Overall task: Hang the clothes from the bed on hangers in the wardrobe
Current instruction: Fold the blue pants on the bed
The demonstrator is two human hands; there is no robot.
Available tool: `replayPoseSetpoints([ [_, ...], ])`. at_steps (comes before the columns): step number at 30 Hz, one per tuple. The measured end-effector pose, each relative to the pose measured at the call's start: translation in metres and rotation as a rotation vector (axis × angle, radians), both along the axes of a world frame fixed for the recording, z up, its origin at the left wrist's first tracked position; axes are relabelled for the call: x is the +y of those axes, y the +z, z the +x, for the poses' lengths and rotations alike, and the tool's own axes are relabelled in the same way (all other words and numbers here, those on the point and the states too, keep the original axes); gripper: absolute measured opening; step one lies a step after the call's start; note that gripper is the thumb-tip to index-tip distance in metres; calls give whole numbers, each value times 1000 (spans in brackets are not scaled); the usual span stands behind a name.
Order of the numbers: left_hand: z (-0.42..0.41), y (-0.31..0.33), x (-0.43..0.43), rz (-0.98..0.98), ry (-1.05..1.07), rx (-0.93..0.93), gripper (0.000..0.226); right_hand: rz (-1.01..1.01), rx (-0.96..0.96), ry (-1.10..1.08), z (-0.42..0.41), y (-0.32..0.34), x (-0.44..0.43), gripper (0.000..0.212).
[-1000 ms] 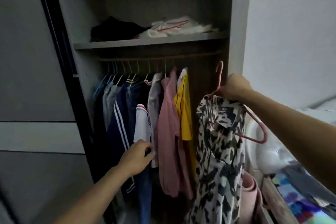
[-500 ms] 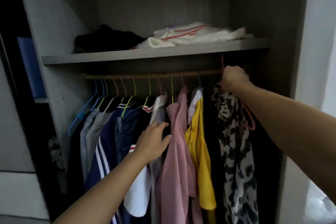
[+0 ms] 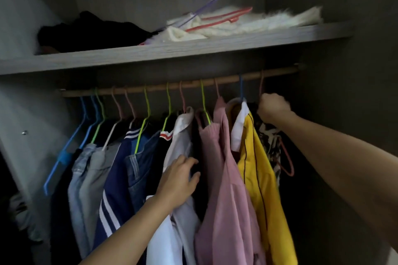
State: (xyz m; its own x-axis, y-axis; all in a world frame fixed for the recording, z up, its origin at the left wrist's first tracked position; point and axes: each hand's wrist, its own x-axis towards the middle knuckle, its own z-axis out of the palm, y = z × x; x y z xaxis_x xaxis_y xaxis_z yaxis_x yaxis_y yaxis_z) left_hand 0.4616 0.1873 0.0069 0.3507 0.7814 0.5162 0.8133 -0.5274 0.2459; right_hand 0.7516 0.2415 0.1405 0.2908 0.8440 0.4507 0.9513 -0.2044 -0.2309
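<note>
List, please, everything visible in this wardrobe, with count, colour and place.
shelf: one, grey, across the top.
black clothes: one heap, black, left on the shelf.
white cloth: one, fluffy white, right on the shelf.
spare hangers: at least two, pink and purple, on the white cloth.
rail: one, brown, under the shelf.
hanging clothes: about ten, blue, grey, navy, white, pink, yellow, along the rail.
patterned garment: one, black and white, far right, on the pink hanger.
pink hanger: one, pink, hook at the rail's right end.
left hand: one, open, on the white shirt.
right hand: one, gripping the pink hanger's neck below the rail.
</note>
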Motion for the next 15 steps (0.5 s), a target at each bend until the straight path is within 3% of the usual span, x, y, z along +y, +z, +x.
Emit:
replayPoseSetpoints([
  [2, -4, 6, 2, 34, -39, -58, 34, 3, 69, -31, 2, -4, -8, 15],
  [5, -1, 20, -3, 119, -126, -172, 36, 36, 147, -46, 9, -9, -30, 33],
  [12, 51, 20, -49, 216, -406, -207, 24, 22, -2, -10, 13, -18, -137, 25],
  [15, 83, 12, -71, 248, -488, -151, 21, 126, -117, -25, 21, -15, -187, 21],
])
